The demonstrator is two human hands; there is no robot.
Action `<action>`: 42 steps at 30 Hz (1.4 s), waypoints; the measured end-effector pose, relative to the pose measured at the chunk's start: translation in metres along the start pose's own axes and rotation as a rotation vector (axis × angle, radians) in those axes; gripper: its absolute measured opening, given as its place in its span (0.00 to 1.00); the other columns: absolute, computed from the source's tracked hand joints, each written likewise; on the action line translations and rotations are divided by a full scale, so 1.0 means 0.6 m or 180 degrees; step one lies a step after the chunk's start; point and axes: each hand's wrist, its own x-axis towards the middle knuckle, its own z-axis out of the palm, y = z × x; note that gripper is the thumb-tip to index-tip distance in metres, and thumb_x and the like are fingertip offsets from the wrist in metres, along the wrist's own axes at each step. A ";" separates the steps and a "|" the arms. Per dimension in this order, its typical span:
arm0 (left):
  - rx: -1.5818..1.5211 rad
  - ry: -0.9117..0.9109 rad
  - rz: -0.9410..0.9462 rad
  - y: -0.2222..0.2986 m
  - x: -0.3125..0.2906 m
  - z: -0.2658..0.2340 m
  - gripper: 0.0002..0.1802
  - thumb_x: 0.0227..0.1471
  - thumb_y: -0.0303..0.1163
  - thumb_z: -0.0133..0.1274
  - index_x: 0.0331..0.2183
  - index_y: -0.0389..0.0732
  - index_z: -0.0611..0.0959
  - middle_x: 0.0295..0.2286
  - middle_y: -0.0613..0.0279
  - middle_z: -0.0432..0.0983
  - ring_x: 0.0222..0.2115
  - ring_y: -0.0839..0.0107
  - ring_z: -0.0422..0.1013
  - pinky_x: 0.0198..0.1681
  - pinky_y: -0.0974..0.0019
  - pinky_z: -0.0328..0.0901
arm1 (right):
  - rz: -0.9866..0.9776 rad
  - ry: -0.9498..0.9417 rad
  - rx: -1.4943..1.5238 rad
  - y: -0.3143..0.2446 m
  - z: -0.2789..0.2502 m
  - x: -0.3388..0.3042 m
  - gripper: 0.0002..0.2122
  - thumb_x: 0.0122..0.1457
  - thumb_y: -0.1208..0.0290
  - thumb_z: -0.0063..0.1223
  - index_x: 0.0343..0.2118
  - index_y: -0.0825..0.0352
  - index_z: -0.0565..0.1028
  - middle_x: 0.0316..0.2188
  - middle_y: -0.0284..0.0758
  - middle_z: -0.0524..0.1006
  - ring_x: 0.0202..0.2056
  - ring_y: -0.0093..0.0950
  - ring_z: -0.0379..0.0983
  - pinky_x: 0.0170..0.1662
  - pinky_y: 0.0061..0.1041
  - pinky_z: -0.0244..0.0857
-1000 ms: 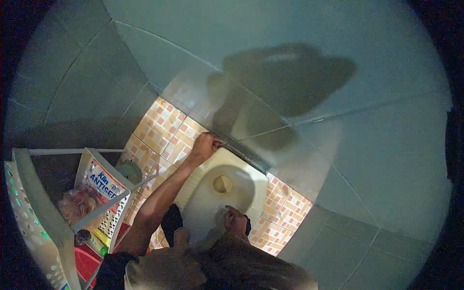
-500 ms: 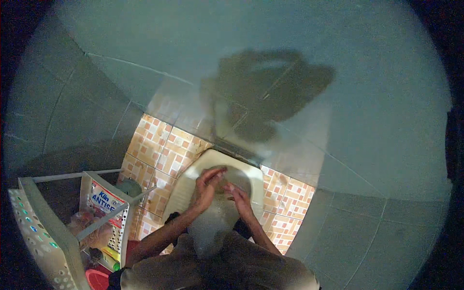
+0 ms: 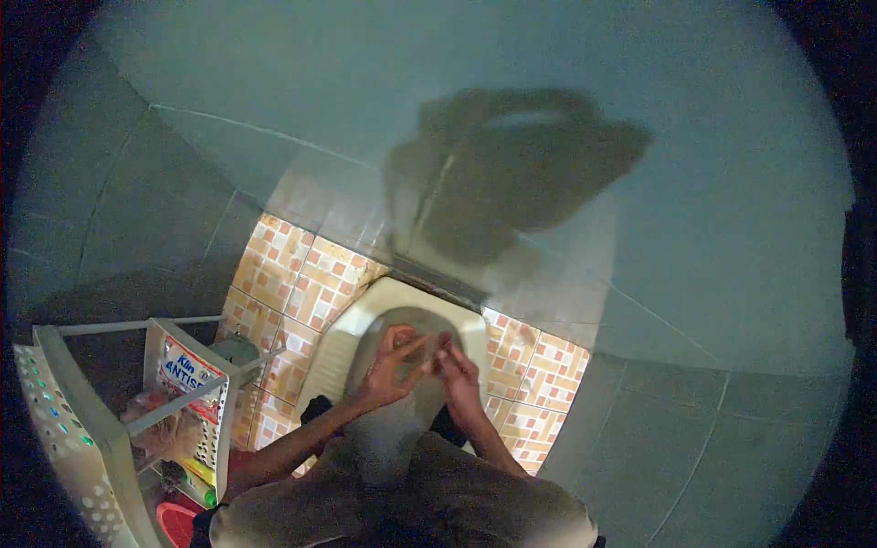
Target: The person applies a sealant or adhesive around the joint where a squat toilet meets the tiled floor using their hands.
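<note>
Both my hands are over a cream squat toilet set in the floor. My left hand has its fingers apart, some bent and one or two stretched toward the other hand. I see nothing held in it. Close beside it, my right hand has its fingers curled and pressed together near the left fingertips. What they pinch, if anything, is too small to make out. Below the hands, the toilet's bowl looks grey and blurred.
At the left stands a pale plastic rack with perforated sides, holding a printed packet and a yellow-green bottle. A red plastic container is low down. Grey walls surround the patterned tile floor.
My left hand's fingers have spread and stretched toward my right hand. The right fingers have curled together and risen slightly. The view has shifted a little.
</note>
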 end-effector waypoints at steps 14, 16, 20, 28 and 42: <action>0.0767 -0.1706 -0.0110 -0.308 -0.323 -0.031 0.29 0.43 0.32 0.60 0.51 0.51 0.79 0.42 0.52 0.75 0.41 0.50 0.73 0.46 0.50 0.69 | -0.3292 0.0197 -0.4897 -0.039 -0.124 0.166 0.11 0.52 0.75 0.57 0.40 0.60 0.80 0.34 0.32 0.82 0.31 0.32 0.80 0.35 0.32 0.75; 0.0993 -0.1374 0.0224 -0.263 -0.298 -0.028 0.29 0.41 0.32 0.61 0.50 0.51 0.80 0.40 0.54 0.76 0.40 0.51 0.73 0.44 0.49 0.69 | -0.3360 0.0249 -0.4780 -0.050 -0.106 0.180 0.11 0.53 0.74 0.55 0.40 0.59 0.80 0.35 0.32 0.82 0.31 0.32 0.80 0.34 0.32 0.75; 0.1019 -0.1671 0.0640 -0.264 -0.260 -0.043 0.27 0.38 0.32 0.61 0.46 0.49 0.82 0.39 0.56 0.77 0.40 0.53 0.74 0.42 0.51 0.69 | -0.3962 0.0200 -0.4787 -0.039 -0.069 0.219 0.12 0.57 0.72 0.50 0.43 0.58 0.80 0.40 0.32 0.82 0.33 0.33 0.81 0.32 0.34 0.75; 0.1216 -0.1620 0.0371 -0.293 -0.302 -0.029 0.19 0.43 0.34 0.59 0.41 0.45 0.84 0.35 0.55 0.77 0.37 0.53 0.74 0.41 0.52 0.69 | -0.2555 -0.0388 -0.5389 -0.015 -0.063 0.248 0.12 0.57 0.74 0.46 0.41 0.60 0.79 0.31 0.45 0.79 0.33 0.45 0.78 0.36 0.46 0.72; 0.1099 -0.1217 -0.2663 -0.109 -0.211 -0.045 0.15 0.54 0.42 0.57 0.34 0.40 0.78 0.30 0.63 0.75 0.28 0.74 0.71 0.26 0.67 0.67 | -0.2105 -0.0339 -0.5102 -0.062 -0.088 0.186 0.14 0.56 0.72 0.47 0.46 0.63 0.75 0.32 0.40 0.79 0.36 0.33 0.79 0.37 0.36 0.74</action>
